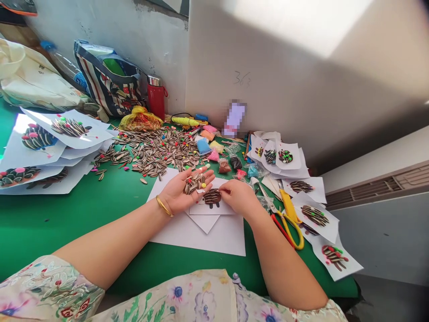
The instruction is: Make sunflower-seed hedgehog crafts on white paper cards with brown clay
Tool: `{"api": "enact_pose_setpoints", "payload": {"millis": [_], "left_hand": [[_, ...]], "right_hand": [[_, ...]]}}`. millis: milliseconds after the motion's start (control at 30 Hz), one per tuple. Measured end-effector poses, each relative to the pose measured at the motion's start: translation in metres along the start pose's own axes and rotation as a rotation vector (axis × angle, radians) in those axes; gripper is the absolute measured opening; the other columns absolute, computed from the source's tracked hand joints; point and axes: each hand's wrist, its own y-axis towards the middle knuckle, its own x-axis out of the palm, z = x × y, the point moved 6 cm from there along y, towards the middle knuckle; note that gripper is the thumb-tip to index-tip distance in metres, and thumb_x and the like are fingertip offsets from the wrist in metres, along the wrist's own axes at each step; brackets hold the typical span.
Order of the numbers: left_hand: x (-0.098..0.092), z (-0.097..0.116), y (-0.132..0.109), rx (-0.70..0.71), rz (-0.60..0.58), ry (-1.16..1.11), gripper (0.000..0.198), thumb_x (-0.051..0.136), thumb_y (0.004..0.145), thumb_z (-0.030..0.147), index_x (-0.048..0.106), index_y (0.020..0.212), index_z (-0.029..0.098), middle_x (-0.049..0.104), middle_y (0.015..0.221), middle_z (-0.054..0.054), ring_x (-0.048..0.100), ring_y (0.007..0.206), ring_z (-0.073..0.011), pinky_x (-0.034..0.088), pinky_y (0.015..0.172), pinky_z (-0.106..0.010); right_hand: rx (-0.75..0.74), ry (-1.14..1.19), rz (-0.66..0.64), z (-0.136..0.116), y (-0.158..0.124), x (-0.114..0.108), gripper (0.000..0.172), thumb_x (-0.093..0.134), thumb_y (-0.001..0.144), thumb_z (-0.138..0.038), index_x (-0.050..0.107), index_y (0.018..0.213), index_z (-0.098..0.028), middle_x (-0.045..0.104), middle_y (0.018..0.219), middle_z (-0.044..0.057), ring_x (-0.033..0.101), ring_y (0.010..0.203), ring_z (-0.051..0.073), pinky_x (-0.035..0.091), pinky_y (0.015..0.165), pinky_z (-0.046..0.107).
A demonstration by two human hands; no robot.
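My left hand point(186, 190) lies palm up above the white paper, fingers spread, cradling several striped sunflower seeds point(194, 183) and a few small coloured clay balls. A gold bangle circles its wrist. My right hand point(238, 196) is closed in a pinch at the right side of a brown clay hedgehog point(212, 197) studded with seeds, which sits on a small white card point(209, 209). What the pinched fingers hold is hidden.
A big heap of sunflower seeds point(154, 152) covers the green table point(67, 210) behind my hands. Finished hedgehog cards point(315, 215) lie right and left point(36, 138). Yellow-handled scissors point(291, 219), clay packets point(214, 154), a red flask point(156, 96) and a striped bag point(107, 80) stand around.
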Motion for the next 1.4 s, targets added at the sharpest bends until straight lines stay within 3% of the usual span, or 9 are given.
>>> {"api": "enact_pose_setpoints", "payload": {"millis": [233,433,533,733,833,1000,1100,1200,1400], "left_hand": [[0.004,-0.005,-0.003,-0.032,-0.035,0.006,0.046,0.038,0.102,0.033,0.048,0.142,0.013,0.065,0.128,-0.017,0.065,0.115,-0.0272,0.056,0.094,-0.043],[0.004,-0.016,-0.004,-0.075,-0.068,0.05,0.048,0.04,0.101,0.032,0.048,0.142,0.01,0.072,0.106,-0.017,0.071,0.089,-0.0245,0.057,0.084,-0.04],[0.003,-0.02,-0.003,-0.095,-0.079,0.052,0.047,0.041,0.1,0.031,0.049,0.141,0.01,0.073,0.1,-0.015,0.071,0.083,-0.0231,0.057,0.081,-0.039],[0.006,-0.014,-0.004,-0.068,-0.06,0.017,0.047,0.039,0.101,0.032,0.046,0.142,0.009,0.068,0.12,-0.019,0.07,0.103,-0.027,0.056,0.092,-0.042],[0.005,-0.006,-0.004,-0.026,-0.014,-0.011,0.047,0.037,0.102,0.032,0.046,0.142,0.011,0.065,0.128,-0.019,0.065,0.117,-0.0286,0.054,0.097,-0.044],[0.001,0.002,-0.002,0.005,0.002,0.003,0.045,0.036,0.102,0.033,0.05,0.14,0.012,0.065,0.129,-0.018,0.062,0.122,-0.0289,0.055,0.096,-0.044],[-0.001,0.002,0.0,0.012,-0.004,0.011,0.045,0.037,0.102,0.033,0.049,0.14,0.011,0.064,0.129,-0.019,0.061,0.123,-0.0291,0.055,0.096,-0.044],[-0.001,0.001,0.0,0.011,-0.012,0.018,0.045,0.038,0.102,0.032,0.051,0.139,0.011,0.064,0.13,-0.018,0.06,0.123,-0.0289,0.056,0.095,-0.043],[0.001,0.002,-0.002,0.01,-0.007,0.024,0.045,0.037,0.102,0.032,0.048,0.141,0.012,0.064,0.13,-0.018,0.062,0.122,-0.0286,0.057,0.093,-0.043]], "right_hand": [[-0.099,0.16,0.324,-0.015,-0.012,-0.02,0.022,0.052,0.093,-0.022,0.074,0.096,-0.022,0.066,0.087,0.004,0.059,0.087,0.018,0.043,0.078,0.028],[-0.133,0.149,0.35,-0.031,-0.01,-0.013,0.023,0.059,0.092,-0.027,0.071,0.11,-0.022,0.064,0.094,0.006,0.058,0.091,0.021,0.044,0.086,0.032],[-0.13,0.179,0.353,-0.034,-0.008,-0.01,0.019,0.061,0.09,-0.025,0.072,0.105,-0.022,0.064,0.093,0.006,0.058,0.092,0.021,0.045,0.086,0.032],[-0.057,0.513,0.365,-0.019,-0.012,-0.018,0.013,0.054,0.092,-0.026,0.065,0.097,-0.022,0.068,0.097,0.003,0.062,0.087,0.017,0.047,0.079,0.029],[0.035,0.532,0.307,0.001,-0.013,-0.021,0.017,0.051,0.092,-0.029,0.063,0.101,-0.023,0.069,0.091,0.001,0.062,0.079,0.016,0.047,0.072,0.028],[0.03,0.299,0.027,0.016,-0.011,-0.014,0.022,0.052,0.087,-0.022,0.072,0.097,-0.026,0.072,0.101,0.001,0.064,0.09,0.017,0.044,0.077,0.028],[0.032,0.238,-0.095,0.017,-0.013,-0.008,0.022,0.052,0.085,-0.022,0.073,0.093,-0.026,0.072,0.095,0.0,0.062,0.079,0.015,0.041,0.066,0.026],[0.052,0.2,-0.124,0.014,-0.014,-0.006,0.018,0.054,0.084,-0.024,0.072,0.086,-0.025,0.071,0.085,-0.001,0.057,0.069,0.014,0.035,0.058,0.025],[0.036,0.189,-0.088,0.005,-0.012,-0.005,0.02,0.053,0.082,-0.018,0.071,0.084,-0.025,0.071,0.082,-0.002,0.057,0.069,0.012,0.034,0.061,0.024]]}}
